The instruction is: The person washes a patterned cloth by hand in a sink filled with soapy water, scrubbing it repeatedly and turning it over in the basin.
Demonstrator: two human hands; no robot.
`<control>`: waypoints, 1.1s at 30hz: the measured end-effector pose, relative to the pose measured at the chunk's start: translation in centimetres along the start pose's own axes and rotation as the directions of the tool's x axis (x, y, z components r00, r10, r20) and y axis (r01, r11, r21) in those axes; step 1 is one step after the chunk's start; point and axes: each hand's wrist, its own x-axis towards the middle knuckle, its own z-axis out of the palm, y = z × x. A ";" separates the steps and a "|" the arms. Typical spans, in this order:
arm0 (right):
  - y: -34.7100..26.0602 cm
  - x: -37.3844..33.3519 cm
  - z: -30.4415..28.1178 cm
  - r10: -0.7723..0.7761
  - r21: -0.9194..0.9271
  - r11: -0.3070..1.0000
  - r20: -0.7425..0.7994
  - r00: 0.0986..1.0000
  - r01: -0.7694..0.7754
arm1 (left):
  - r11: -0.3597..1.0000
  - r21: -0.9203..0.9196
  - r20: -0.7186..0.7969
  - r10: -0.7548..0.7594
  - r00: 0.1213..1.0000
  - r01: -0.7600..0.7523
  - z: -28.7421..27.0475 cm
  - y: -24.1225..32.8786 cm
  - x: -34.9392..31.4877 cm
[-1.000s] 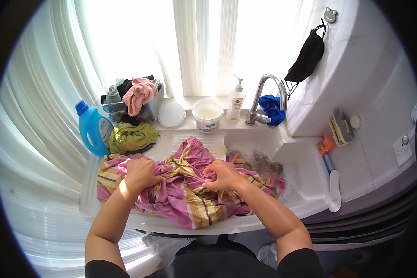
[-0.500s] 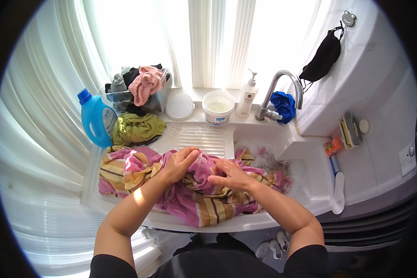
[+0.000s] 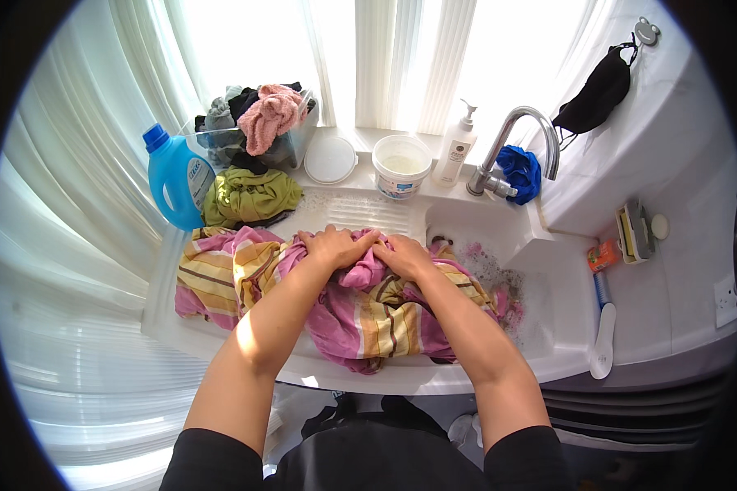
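Observation:
A large wet cloth (image 3: 401,323), pink with yellow and brown stripes, lies bunched across the ribbed washboard (image 3: 360,214) and over the sink's front edge. Its right end hangs into the sudsy basin. My left hand (image 3: 332,245) grips a fold at the washboard's lower end, its fingers curled over the pink fabric. Close beside it, my right hand (image 3: 403,255) clasps the same bunched part, thumb toward the left hand. Both arms reach forward, and the fabric hides some of the fingertips.
Behind stand a blue detergent bottle (image 3: 172,176), green cloth (image 3: 250,196), clear clothes bin (image 3: 299,135), white lid (image 3: 330,159), white tub (image 3: 401,168), pump bottle (image 3: 454,151) and chrome faucet (image 3: 487,168) near a blue cloth (image 3: 520,173). A brush (image 3: 603,340) lies at right.
Both hands have pushed forward with the bunched cloth, up onto the washboard, and moved closer together. My right fingers, spread before, now clasp the fabric. The view has shifted slightly.

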 end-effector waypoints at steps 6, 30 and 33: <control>-0.3 -11.2 1.7 -0.514 -0.309 0.847 -0.265 0.816 0.433 | 0.859 -0.095 -0.268 0.465 0.844 -0.503 -2.5 -0.7 -11.1; -0.8 1.6 0.7 -0.366 -0.273 0.916 -0.263 0.893 0.295 | 0.968 -0.250 -0.082 -0.031 0.996 0.009 3.0 -1.2 0.9; 0.0 3.5 1.1 -0.226 -0.195 0.964 -0.235 0.945 0.182 | 0.999 -0.038 -0.095 -0.036 0.995 0.033 2.8 -0.9 2.6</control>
